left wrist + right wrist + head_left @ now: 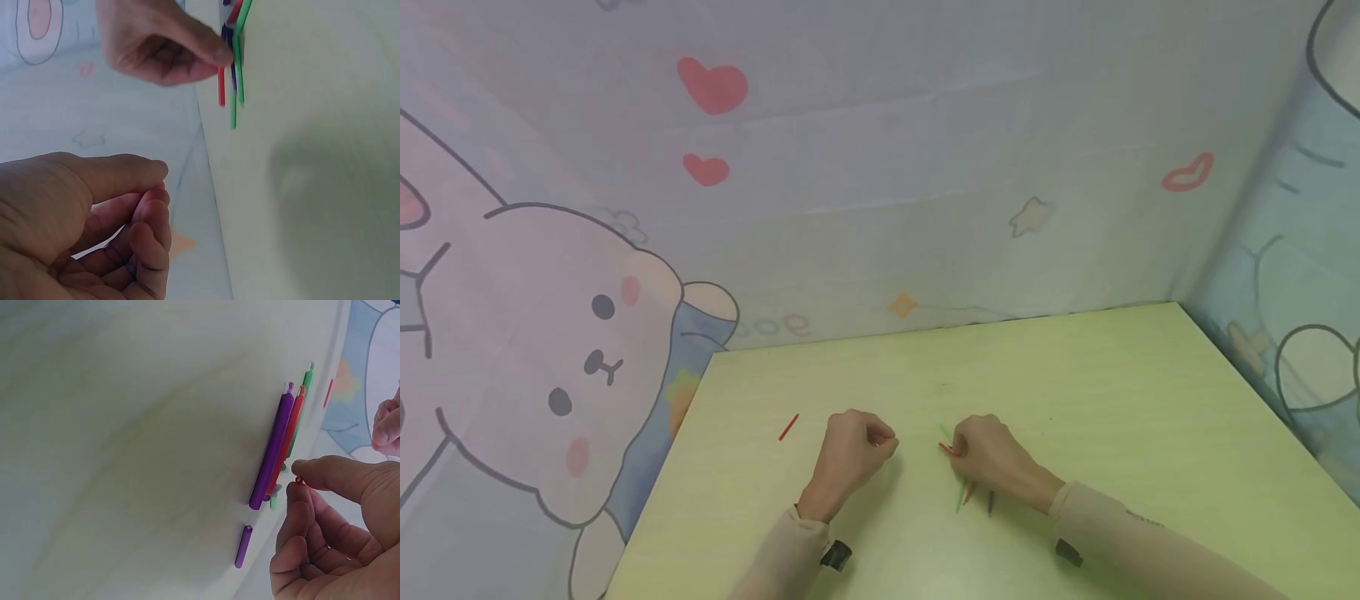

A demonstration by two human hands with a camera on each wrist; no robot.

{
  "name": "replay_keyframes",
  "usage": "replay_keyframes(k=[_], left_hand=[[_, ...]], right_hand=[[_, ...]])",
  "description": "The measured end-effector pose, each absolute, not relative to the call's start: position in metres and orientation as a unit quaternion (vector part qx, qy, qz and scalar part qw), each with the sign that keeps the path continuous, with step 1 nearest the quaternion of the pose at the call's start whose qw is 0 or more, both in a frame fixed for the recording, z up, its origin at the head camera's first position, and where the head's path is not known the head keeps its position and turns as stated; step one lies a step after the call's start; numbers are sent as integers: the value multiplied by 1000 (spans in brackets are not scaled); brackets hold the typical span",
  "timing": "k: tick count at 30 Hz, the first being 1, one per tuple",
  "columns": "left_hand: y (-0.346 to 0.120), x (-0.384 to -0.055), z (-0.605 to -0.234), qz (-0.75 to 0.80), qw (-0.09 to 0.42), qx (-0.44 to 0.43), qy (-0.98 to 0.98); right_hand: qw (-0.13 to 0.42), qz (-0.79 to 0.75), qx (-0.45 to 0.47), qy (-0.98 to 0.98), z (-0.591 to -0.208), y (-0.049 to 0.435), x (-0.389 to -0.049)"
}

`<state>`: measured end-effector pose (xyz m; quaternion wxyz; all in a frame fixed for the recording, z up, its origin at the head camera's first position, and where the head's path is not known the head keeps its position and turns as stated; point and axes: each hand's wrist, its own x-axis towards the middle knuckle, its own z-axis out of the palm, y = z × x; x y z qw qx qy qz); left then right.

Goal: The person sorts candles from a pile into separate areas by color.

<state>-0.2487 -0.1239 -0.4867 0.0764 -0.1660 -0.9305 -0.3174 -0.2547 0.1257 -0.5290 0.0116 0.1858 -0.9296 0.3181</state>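
Observation:
My right hand (992,454) pinches a thin red stick (947,449) between thumb and index finger; one end pokes out to the left. Under and beside this hand lie several thin sticks: a purple stick (272,450), a red stick (289,434), a green stick (304,403) and a shorter purple stick (244,547). Some have pale, clear-looking tips. My left hand (855,450) is raised over the table left of them, thumb tip meeting the index fingertip and the other fingers curled. Nothing shows between its fingers in the left wrist view.
A separate red stick (788,427) lies on the pale yellow-green table (1120,400), left of the left hand. Cloth printed with a rabbit and hearts (715,87) hangs behind the table and at its sides.

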Motion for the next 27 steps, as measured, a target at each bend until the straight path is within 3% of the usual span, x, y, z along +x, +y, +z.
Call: replay_keyframes(k=[21,27], left_hand=[[-71,-215,-512,-354,-5,-248,-902],[-52,-211,-520,-328,13,-283,-901]], right_hand=[[8,331,205,-921,-514,133,-277],[11,343,225,-912,-509,141,-289]])
